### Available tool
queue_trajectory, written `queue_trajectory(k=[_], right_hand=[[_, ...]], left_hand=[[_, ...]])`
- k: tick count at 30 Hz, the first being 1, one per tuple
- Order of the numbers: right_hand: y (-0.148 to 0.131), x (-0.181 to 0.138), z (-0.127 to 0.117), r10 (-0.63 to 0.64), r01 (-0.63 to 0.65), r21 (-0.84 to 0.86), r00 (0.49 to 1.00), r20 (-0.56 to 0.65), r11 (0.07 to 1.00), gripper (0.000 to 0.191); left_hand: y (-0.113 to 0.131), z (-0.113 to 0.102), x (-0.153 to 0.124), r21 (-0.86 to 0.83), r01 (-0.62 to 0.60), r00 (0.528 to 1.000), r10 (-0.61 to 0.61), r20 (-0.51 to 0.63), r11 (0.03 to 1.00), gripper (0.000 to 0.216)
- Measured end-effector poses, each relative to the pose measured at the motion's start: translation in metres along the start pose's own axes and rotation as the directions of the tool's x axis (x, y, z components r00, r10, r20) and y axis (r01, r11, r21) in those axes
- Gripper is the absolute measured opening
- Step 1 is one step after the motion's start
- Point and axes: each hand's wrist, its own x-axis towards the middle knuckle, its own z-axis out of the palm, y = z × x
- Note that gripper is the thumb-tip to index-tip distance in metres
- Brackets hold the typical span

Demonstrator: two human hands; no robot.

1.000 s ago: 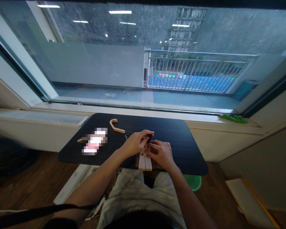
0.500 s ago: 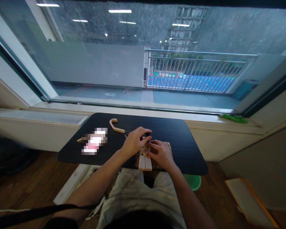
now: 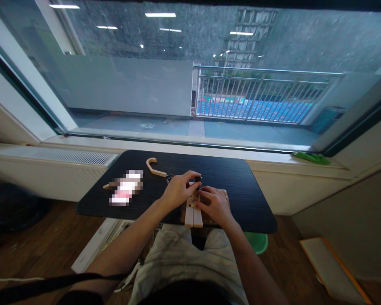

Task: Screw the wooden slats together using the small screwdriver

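Note:
My left hand [image 3: 178, 190] pinches a small dark tool [image 3: 197, 181] between thumb and fingers, held upright over a light wooden piece [image 3: 193, 215] at the near edge of the black table [image 3: 241, 186]. Beside it my right hand [image 3: 214, 204] lies curled on the wooden piece and presses it down. The part of the wood under both hands is hidden.
A curved wooden hook piece [image 3: 154, 167] lies further back on the table, with small dark metal parts [image 3: 169, 178] beside it. A pixelated white and pink item [image 3: 126, 192] sits at the table's left. A green stool [image 3: 258, 242] is below, a window ahead.
My left hand's fingers have shifted slightly on the small dark tool, turning it. The right hand and the wooden piece have stayed in place.

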Motion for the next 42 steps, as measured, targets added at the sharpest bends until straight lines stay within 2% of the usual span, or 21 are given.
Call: queue_trajectory(k=[21,33,42], right_hand=[[-0.0001,0.0005,-0.0002,0.017,-0.017,0.004,1.0,0.017,1.0,0.033],[-0.0006,0.0004,-0.0008,0.004,-0.004,0.016,1.0,0.018,1.0,0.033],[-0.0012,0.0003,-0.0014,-0.005,0.005,-0.003,1.0,0.006,1.0,0.032]], left_hand=[[0.0052,-0.0014,-0.0003,-0.081,-0.014,0.998,0.019,0.062,0.997,0.03],[0.0003,-0.0012,0.0013,-0.079,-0.119,0.992,0.122,0.04,0.99,0.034],[-0.0009,-0.0024,0.0019,-0.106,-0.147,0.987,0.153,0.056,0.984,0.036]])
